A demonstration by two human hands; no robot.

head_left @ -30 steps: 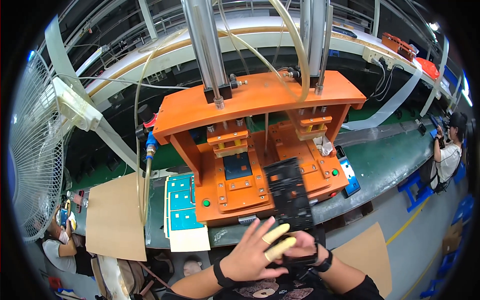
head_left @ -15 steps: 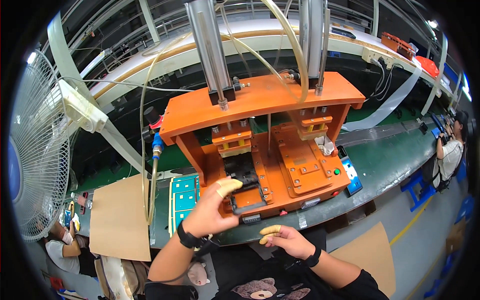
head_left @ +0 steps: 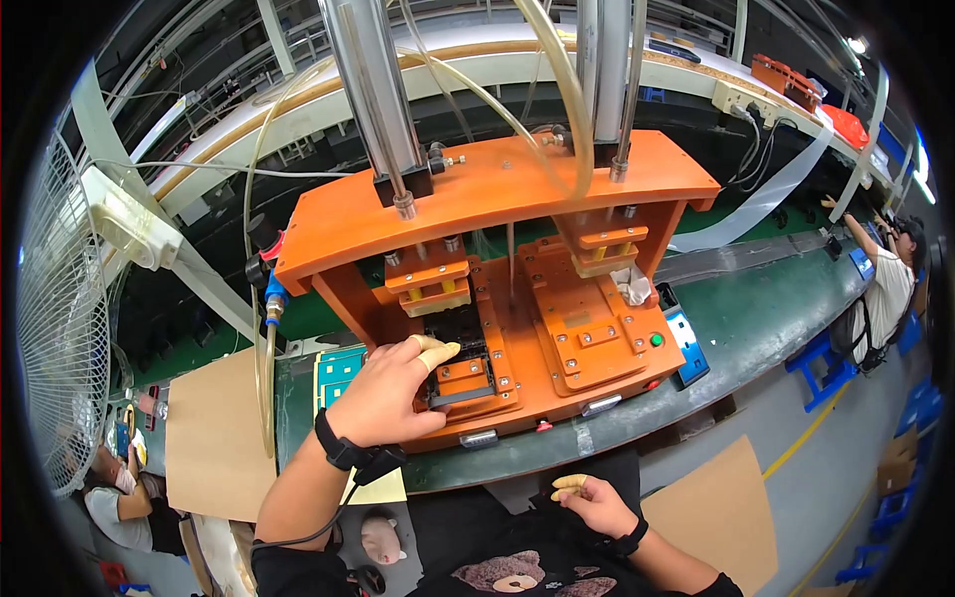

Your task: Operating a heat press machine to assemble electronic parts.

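My left hand [head_left: 386, 390], with yellow finger cots, grips the left side of a thin black plastic frame [head_left: 464, 396]. That frame lies around an orange block on the left station of an orange two-station press [head_left: 502, 177]. The frame's far part sits under the left press head [head_left: 430, 282] and is partly hidden by my fingers. Low in front of my body, away from the press, my right hand [head_left: 600, 507] has its cot-covered fingers curled toward the thumb. Whatever lies between them, if anything, is too small to make out.
The right station [head_left: 582, 323] stands beside the left one, a green button [head_left: 657, 340] to its right. Teal sheets [head_left: 338, 376] and brown cardboard [head_left: 221, 418] lie left of the press. A fan [head_left: 65, 318] stands at far left. Other people sit on both sides.
My left hand has lowered the black frame from a tilted position to flat around the block. My right hand has shifted slightly down and right. The whole view has moved a little.
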